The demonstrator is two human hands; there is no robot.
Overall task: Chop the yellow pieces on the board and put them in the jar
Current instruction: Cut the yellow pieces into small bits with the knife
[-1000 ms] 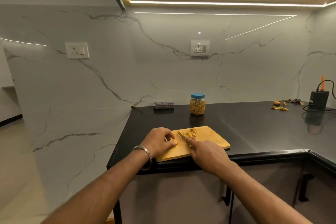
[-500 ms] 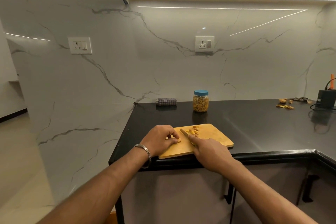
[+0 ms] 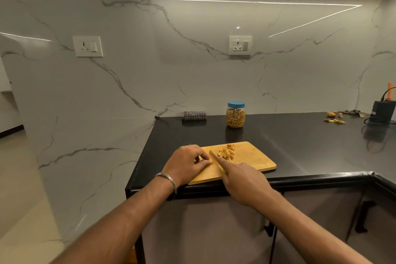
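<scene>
Black countertop [image 3: 300, 141] against a marble-look wall, strip light overhead, two wall sockets. Head view only.

Wooden board [image 3: 252, 159] sits at the counter's near edge, about 6 o'clock from the jar [image 3: 235, 114], which stands well apart toward the back wall. Jar has its blue lid on and is already mostly full of yellow strips, so it looks parked until chopping finishes. Folded checked cloth [image 3: 194, 115] at 9 o'clock of the jar. Loose yellow scraps [image 3: 334, 118] and a dark box with cables [image 3: 383, 111] far off at 3 o'clock.

Chopped yellow pieces [image 3: 227, 153] are heaped mid-board, just right of the knife blade [image 3: 214, 155], likely pushed aside to keep the cutting spot free.

Left hand [image 3: 186, 164]: fingers curled, tips pinching a small yellow piece [image 3: 209, 161] down on the board's left part, steadying it for the cut. Metal bracelet [image 3: 169, 182] on that wrist.

Right hand [image 3: 244, 180]: closed round the knife handle, which is mostly hidden, forefinger stretched along the blade's back. Blade angles toward 11 o'clock, right beside the left fingertips; whether the edge touches the piece, cannot tell.

Judgement: mid-chop, jar transfer not yet begun.
</scene>
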